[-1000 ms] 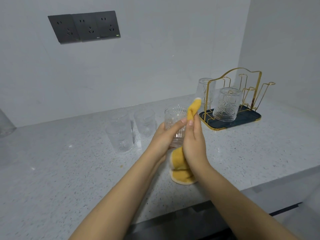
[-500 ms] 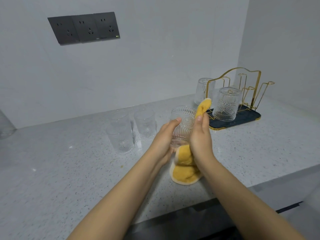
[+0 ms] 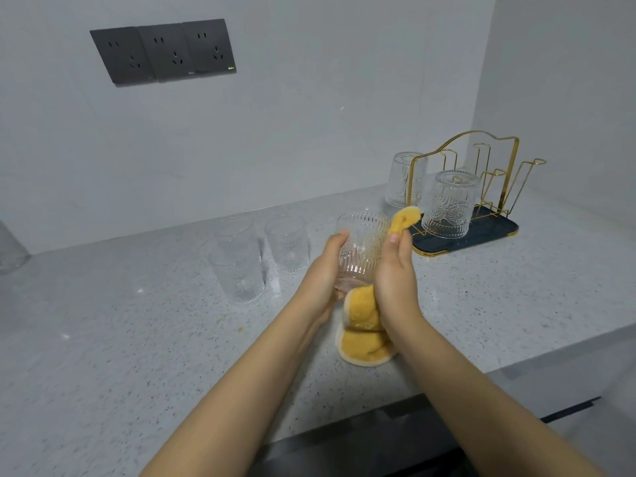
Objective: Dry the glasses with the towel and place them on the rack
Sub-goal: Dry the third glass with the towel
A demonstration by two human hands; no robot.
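Note:
A ribbed clear glass (image 3: 361, 246) is held upright above the counter, my left hand (image 3: 323, 280) wrapped around its left side. My right hand (image 3: 395, 277) presses a yellow towel (image 3: 364, 325) against the glass's right side; the towel's tip sticks up past my fingers and its tail hangs down to the counter. A gold wire rack (image 3: 481, 187) on a dark tray stands at the right rear, with one glass (image 3: 451, 204) upside down on it and another upside-down glass (image 3: 402, 180) behind its left end. Three clear glasses (image 3: 241, 263) stand on the counter to the left.
The speckled grey counter (image 3: 137, 339) runs along a grey wall with a strip of dark power sockets (image 3: 165, 53). A side wall closes the right end behind the rack. The counter's front edge runs diagonally at the lower right. A clear object (image 3: 10, 249) shows at the far left edge.
Both hands have carried the glass and towel a little to the right, toward the rack. The towel's tip now sits closer to the rack's front glass.

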